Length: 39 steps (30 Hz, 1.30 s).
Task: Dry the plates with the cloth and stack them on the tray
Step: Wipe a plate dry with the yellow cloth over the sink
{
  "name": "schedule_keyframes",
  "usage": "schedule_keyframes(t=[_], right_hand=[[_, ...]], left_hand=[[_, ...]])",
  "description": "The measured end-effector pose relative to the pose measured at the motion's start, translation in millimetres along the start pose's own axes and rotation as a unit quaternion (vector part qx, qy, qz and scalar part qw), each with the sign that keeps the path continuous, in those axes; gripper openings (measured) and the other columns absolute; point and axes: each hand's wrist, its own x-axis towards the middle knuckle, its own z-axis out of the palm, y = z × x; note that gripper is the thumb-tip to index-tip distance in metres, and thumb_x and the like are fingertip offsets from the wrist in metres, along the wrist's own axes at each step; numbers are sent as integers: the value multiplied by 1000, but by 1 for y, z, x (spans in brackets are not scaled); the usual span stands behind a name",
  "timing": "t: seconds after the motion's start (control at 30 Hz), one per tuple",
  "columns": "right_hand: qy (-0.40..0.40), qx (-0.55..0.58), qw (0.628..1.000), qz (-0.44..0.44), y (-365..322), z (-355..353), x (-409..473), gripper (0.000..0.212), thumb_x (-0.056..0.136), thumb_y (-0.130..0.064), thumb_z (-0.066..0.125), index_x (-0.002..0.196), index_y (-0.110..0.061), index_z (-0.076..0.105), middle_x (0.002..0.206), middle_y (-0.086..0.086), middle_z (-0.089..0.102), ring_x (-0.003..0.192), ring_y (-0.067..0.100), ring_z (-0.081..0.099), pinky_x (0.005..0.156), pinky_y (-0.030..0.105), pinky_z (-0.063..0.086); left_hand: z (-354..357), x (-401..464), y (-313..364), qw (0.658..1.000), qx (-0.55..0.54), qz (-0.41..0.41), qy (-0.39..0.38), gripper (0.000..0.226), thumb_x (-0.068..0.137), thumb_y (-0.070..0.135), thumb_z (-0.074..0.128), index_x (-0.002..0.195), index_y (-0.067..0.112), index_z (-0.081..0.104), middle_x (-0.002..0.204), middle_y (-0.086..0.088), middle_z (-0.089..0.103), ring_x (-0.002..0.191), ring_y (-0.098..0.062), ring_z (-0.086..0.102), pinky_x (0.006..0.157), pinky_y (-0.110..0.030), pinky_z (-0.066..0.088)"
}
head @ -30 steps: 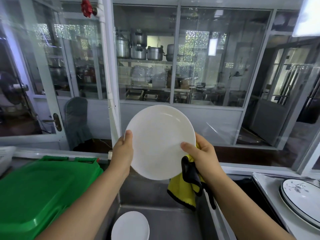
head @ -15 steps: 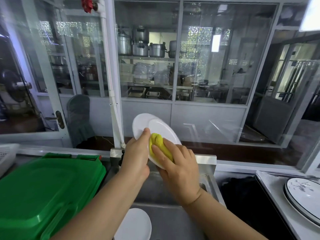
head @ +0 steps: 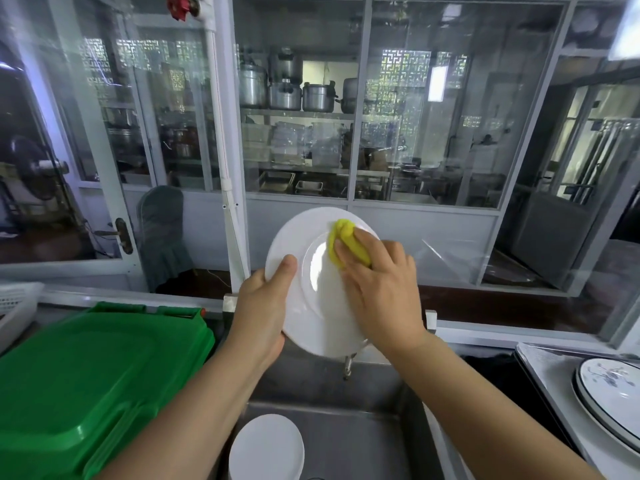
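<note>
Your left hand point(head: 263, 306) grips white plate point(head: 311, 289) at 9 o'clock rim; right hand point(head: 377, 282) clenches yellow cloth point(head: 346, 245), wiping. Wet rim could slip into sink point(head: 363, 434).

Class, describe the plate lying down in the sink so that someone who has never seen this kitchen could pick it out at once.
Start at the steel sink in front of the person, right of the green bin lid. At the near end of its basin lies a plain white plate. Unlike the white plate held above with the yellow cloth, no hand touches it, and unlike the plates on the tray, it has no dark rim.
</note>
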Motion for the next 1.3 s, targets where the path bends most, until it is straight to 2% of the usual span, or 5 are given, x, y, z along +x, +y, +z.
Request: schedule_keyframes(t=[0.3, 0.6, 0.97, 1.2, 1.3], right_hand=[[-32, 56, 985, -158, -6, -2, -39, 41, 85, -12, 63, 125, -25, 62, 132, -2, 56, 94, 27, 57, 71, 41, 47], [-6, -5, 998, -55, 14, -15, 1, 33, 86, -16, 59, 117, -21, 69, 123, 6, 63, 87, 36, 60, 71, 43, 46], [-38, 33, 983, -177, 0, -10, -28, 37, 89, -18, 59, 125, -27, 62, 131, -2, 57, 96, 26, 53, 73, 40, 46], [-37, 56, 997, -48, 34, -22, -6, 36, 84, -7, 64, 119, -14, 66, 124, 14, 60, 92, 40, 56, 75, 52, 48], [22, 86, 995, -38, 16, -26, 20, 32, 92, -17, 54, 122, -11, 64, 123, 17, 58, 94, 38, 54, 79, 50, 47]], left_hand=[[-14, 12, 11, 999, -24, 25, -1, 21, 88, 33, 63, 72, 27, 75, 77, -1, 74, 66, -16, 71, 49, -26, 53], [-13, 11, 14, 998, 17, 16, -57, 18, 87, 34, 64, 73, 37, 75, 80, 3, 75, 70, -13, 72, 52, -24, 53], [-18, 7, 17, 996, 26, -2, -88, 14, 82, 39, 65, 77, 31, 76, 86, -4, 75, 76, -19, 72, 56, -29, 56], [-25, 3, 19, 993, 52, -26, -107, 44, 61, 40, 75, 98, 17, 68, 97, -9, 72, 91, -29, 67, 71, -39, 56], [-17, -1, 17, 989, 50, -28, -139, 27, 72, 19, 74, 98, 13, 69, 90, -7, 75, 85, -26, 71, 65, -34, 57]])
